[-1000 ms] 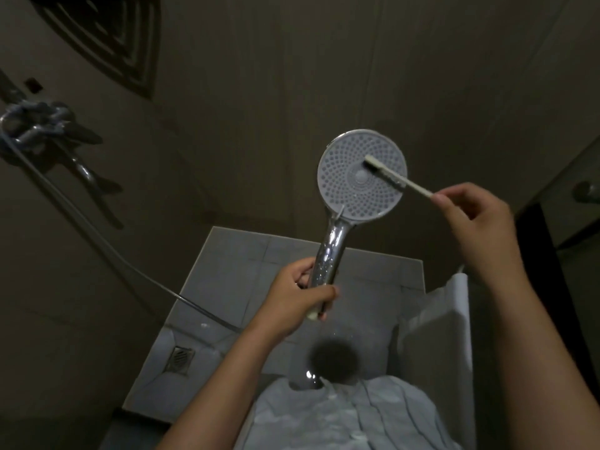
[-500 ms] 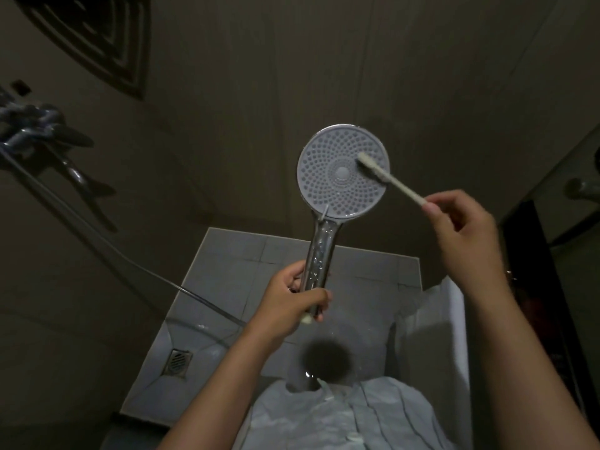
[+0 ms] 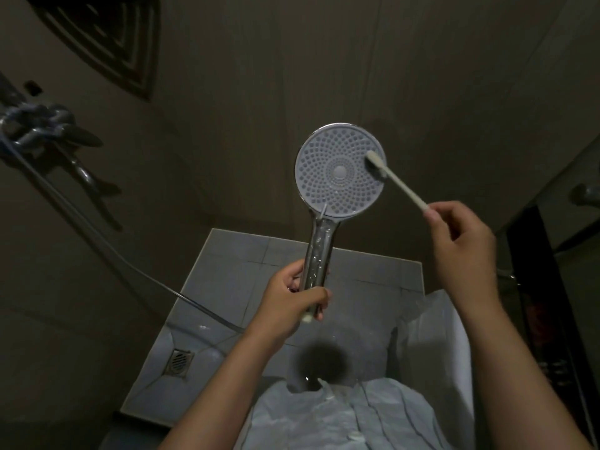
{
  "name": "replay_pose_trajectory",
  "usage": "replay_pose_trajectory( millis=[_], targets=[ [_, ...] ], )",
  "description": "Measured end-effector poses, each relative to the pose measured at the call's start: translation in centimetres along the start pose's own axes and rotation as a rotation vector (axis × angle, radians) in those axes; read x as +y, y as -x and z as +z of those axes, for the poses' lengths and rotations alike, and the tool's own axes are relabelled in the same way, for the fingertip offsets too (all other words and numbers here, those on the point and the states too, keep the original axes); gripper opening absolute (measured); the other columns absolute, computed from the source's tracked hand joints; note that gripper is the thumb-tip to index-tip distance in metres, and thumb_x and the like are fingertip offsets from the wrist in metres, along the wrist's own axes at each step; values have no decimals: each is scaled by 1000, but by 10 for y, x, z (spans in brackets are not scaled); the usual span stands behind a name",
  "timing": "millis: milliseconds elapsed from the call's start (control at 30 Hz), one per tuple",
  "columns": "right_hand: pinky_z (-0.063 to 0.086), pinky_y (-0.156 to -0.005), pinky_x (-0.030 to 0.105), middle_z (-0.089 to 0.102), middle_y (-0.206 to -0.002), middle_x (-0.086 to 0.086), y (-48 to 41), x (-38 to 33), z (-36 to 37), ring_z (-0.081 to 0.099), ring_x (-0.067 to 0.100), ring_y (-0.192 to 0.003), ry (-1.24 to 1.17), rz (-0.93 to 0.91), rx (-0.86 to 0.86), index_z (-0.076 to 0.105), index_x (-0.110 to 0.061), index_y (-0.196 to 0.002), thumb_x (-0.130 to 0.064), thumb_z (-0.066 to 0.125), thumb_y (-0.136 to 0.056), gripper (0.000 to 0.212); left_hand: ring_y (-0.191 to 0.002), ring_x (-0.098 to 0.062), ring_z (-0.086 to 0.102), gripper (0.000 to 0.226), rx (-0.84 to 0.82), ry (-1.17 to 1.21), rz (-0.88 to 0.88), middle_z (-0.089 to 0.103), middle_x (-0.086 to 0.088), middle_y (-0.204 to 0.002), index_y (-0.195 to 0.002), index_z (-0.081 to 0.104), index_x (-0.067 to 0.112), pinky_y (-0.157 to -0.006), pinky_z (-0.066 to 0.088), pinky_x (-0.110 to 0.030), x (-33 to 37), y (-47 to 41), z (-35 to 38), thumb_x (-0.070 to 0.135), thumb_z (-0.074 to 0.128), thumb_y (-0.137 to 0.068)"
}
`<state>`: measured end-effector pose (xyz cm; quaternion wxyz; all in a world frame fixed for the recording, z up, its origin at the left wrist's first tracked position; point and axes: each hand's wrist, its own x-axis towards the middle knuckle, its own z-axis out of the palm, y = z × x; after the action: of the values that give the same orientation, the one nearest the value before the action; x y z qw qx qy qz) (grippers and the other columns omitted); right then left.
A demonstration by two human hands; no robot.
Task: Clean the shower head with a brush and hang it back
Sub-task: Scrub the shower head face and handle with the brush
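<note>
Shower head (image 3: 340, 172) is held upright, handle wrapped by fingers of the left hand (image 3: 292, 303). Brush (image 3: 402, 187) is pinched in the right hand (image 3: 461, 245), slanted up-left, bristles parked on the face's right edge, so leftward strokes are probably called for.

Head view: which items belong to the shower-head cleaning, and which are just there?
In use:
- shower head, held by the left hand
- brush, held by the right hand
- hose

Just there:
- wall tap
- floor drain
- vent grille
</note>
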<state>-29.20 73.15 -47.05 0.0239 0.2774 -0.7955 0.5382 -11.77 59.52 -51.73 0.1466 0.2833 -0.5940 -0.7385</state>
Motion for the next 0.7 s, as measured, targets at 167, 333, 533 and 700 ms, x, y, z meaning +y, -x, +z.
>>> replay_pose_trajectory(
  millis=[167,333,533,700],
  targets=[
    [39,-56,16,56,-74,-8,3,-11,-2,47,1,-63,-105,-18,-54,61,-21,-92,-19,53,-94,8,-48,-13,55,35,29,-7,15,60,-3,-61,-106,60,4,-45,49,-24,-2,1,2,-15,60,-76],
    [42,-61,22,58,-75,-9,-2,-24,10,50,3,-67,-107,-56,-167,64,-17,-92,-17,55,-93,9,-48,-10,55,28,39,-1,109,59,1,-58,-99,59,1,-45,49,-22,25,-19,6,-15,61,-76],
    [41,-59,28,58,-77,-1,-28,-54,7,48,11,-67,-130,-145,-52,63,-17,-94,-22,53,-94,10,-46,-9,53,25,60,1,260,56,2,-55,-94,59,0,-42,47,-23,60,-40,15,-15,61,-74],
    [39,-57,24,56,-72,-10,-23,-41,3,47,2,-61,-110,-86,45,61,-21,-91,-23,53,-94,9,-43,-9,52,26,57,6,263,56,1,-52,-99,56,-11,-41,47,-23,49,-30,17,-18,60,-74]
  ],
)
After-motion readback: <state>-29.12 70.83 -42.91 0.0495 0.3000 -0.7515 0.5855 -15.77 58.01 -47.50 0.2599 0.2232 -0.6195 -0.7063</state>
